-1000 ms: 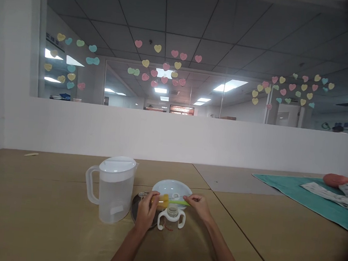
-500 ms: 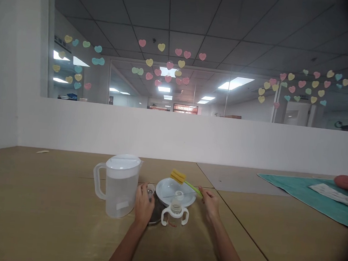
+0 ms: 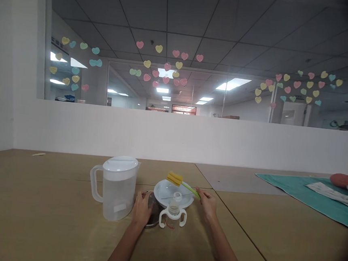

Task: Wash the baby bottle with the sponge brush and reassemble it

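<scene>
My right hand [image 3: 207,205] grips the green handle of a bottle brush [image 3: 181,181]. Its yellow sponge head is raised over the far rim of a white bowl [image 3: 160,193]. My left hand [image 3: 142,209] rests curled on a small dark metal dish [image 3: 152,221], with a small clear piece [image 3: 150,200] at its fingertips. Just in front of the bowl a clear baby bottle with two white handles [image 3: 172,217] stands between my hands. Left of my left hand is a translucent white pitcher with a lid [image 3: 116,188].
The things stand on a tan table [image 3: 47,217] against a white half wall. A teal mat [image 3: 308,197] with cloth and an orange object [image 3: 343,180] lies at the far right. A small flat stick [image 3: 38,154] lies far left.
My right hand lifted the brush away from my left hand and swung its sponge head up over the bowl. My left hand dropped onto the dark dish.
</scene>
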`<state>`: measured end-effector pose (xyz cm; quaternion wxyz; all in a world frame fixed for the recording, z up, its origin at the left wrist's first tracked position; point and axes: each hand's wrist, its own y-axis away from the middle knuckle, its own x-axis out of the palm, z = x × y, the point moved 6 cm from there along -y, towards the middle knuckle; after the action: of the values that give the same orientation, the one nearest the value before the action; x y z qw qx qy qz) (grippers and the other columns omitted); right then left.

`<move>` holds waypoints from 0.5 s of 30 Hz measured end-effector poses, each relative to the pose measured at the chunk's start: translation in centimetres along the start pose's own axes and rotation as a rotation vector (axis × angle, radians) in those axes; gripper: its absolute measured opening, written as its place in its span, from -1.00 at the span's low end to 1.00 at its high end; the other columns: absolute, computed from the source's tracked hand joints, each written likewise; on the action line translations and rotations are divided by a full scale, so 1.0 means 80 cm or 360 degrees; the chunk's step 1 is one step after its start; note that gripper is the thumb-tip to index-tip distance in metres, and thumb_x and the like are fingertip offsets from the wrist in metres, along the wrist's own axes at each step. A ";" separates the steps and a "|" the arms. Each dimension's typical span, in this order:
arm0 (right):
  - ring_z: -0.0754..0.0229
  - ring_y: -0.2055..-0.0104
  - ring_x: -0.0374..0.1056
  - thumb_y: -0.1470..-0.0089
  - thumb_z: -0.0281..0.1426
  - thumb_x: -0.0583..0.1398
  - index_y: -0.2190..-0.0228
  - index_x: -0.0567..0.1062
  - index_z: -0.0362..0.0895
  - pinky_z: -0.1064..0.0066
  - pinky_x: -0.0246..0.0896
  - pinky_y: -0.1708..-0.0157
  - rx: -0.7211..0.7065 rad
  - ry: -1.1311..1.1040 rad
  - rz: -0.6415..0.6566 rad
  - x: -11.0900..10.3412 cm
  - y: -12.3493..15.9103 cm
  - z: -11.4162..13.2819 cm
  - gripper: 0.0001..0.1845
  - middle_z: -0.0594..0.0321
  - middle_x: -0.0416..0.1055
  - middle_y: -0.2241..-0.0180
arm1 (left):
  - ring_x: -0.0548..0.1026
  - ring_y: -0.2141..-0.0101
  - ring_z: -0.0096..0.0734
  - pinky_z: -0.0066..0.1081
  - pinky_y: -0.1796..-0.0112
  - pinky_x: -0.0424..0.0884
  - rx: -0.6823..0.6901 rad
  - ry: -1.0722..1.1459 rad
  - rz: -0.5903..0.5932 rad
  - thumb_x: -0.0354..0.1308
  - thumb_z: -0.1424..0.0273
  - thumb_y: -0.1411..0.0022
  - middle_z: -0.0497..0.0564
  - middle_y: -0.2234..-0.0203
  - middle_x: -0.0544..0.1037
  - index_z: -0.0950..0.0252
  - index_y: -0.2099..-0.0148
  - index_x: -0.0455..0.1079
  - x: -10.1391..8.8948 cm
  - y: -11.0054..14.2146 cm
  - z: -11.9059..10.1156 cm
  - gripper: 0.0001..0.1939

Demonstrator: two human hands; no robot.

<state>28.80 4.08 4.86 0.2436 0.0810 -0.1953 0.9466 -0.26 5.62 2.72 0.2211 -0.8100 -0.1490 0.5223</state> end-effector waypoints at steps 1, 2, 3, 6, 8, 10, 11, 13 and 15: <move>0.28 0.63 0.13 0.38 0.04 0.31 0.66 0.52 -0.25 0.43 -0.03 0.62 -0.0010 0.0007 -0.0001 0.000 0.001 0.002 -0.46 0.28 0.28 0.73 | 0.33 -0.01 -0.23 -0.32 0.01 0.23 0.0003 -0.0046 0.0035 0.03 0.49 -0.16 0.13 0.02 0.33 0.24 -0.12 0.24 0.001 0.001 -0.001 -0.56; 0.27 0.62 0.15 0.38 0.04 0.31 0.65 0.52 -0.25 0.43 -0.02 0.62 -0.0017 0.0016 0.0000 0.000 0.001 0.004 -0.46 0.26 0.29 0.72 | 0.34 0.00 -0.22 -0.32 0.02 0.24 0.0005 -0.0089 0.0061 0.02 0.48 -0.17 0.15 0.02 0.35 0.26 -0.16 0.20 0.001 0.001 -0.002 -0.53; 0.25 0.60 0.18 0.39 0.04 0.31 0.65 0.52 -0.24 0.43 0.01 0.61 -0.0023 0.0024 0.0001 0.000 0.001 0.006 -0.46 0.24 0.32 0.71 | 0.34 -0.01 -0.20 -0.32 0.03 0.24 0.0006 -0.0127 0.0075 0.01 0.48 -0.18 0.16 0.01 0.35 0.29 -0.19 0.16 0.001 0.002 -0.003 -0.50; 0.21 0.56 0.25 0.42 0.02 0.32 0.60 0.53 -0.23 0.43 0.08 0.57 -0.0039 0.0040 -0.0015 -0.001 0.000 0.006 -0.47 0.19 0.40 0.64 | 0.34 -0.01 -0.18 -0.31 0.04 0.24 0.0009 -0.0189 0.0033 0.00 0.49 -0.17 0.17 0.00 0.39 0.34 -0.21 0.11 -0.005 0.003 -0.007 -0.46; 0.21 0.56 0.25 0.43 0.00 0.34 0.53 0.54 -0.22 0.43 0.09 0.56 -0.0061 0.0062 -0.0050 -0.003 -0.003 0.003 -0.46 0.23 0.39 0.65 | 0.37 0.02 -0.18 -0.29 0.05 0.25 0.0021 -0.0178 -0.0048 -0.03 0.49 -0.18 0.16 0.04 0.43 0.34 -0.17 0.16 -0.011 0.004 -0.012 -0.52; 0.24 0.57 0.22 0.42 0.00 0.34 0.54 0.51 -0.21 0.44 0.08 0.55 -0.0115 0.0091 -0.0106 -0.008 -0.006 0.002 -0.48 0.27 0.36 0.67 | 0.39 0.05 -0.20 -0.27 0.06 0.26 0.0080 -0.0127 -0.0138 -0.06 0.49 -0.21 0.14 0.07 0.45 0.33 -0.11 0.23 -0.016 0.006 -0.019 -0.60; 0.26 0.58 0.20 0.40 0.01 0.33 0.60 0.48 -0.19 0.44 0.07 0.54 -0.0151 0.0118 -0.0151 -0.011 -0.007 0.003 -0.50 0.30 0.33 0.68 | 0.39 0.06 -0.21 -0.26 0.07 0.26 0.0136 -0.0093 -0.0178 -0.08 0.48 -0.22 0.12 0.09 0.46 0.32 -0.07 0.26 -0.019 0.006 -0.024 -0.63; 0.29 0.60 0.13 0.35 0.05 0.29 0.73 0.37 -0.15 0.44 0.04 0.53 -0.0204 0.0228 -0.0295 -0.022 -0.008 0.004 -0.50 0.34 0.24 0.72 | 0.40 0.09 -0.22 -0.24 0.06 0.26 0.0287 -0.0017 -0.0244 -0.10 0.47 -0.24 0.08 0.13 0.48 0.28 -0.03 0.30 -0.023 0.009 -0.036 -0.67; 0.32 0.63 0.04 0.27 0.09 0.23 0.80 0.26 -0.12 0.44 0.00 0.53 -0.0231 0.0429 -0.0481 -0.035 -0.007 0.006 -0.44 0.38 0.13 0.77 | 0.40 0.12 -0.24 -0.22 0.05 0.24 0.0445 0.0056 -0.0284 -0.12 0.46 -0.27 0.06 0.16 0.49 0.25 0.00 0.33 -0.027 0.013 -0.048 -0.69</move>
<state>31.54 3.12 4.78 0.4119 -0.0357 -0.2144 0.8849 2.40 2.90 5.24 0.3797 -0.7639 -0.1426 0.5019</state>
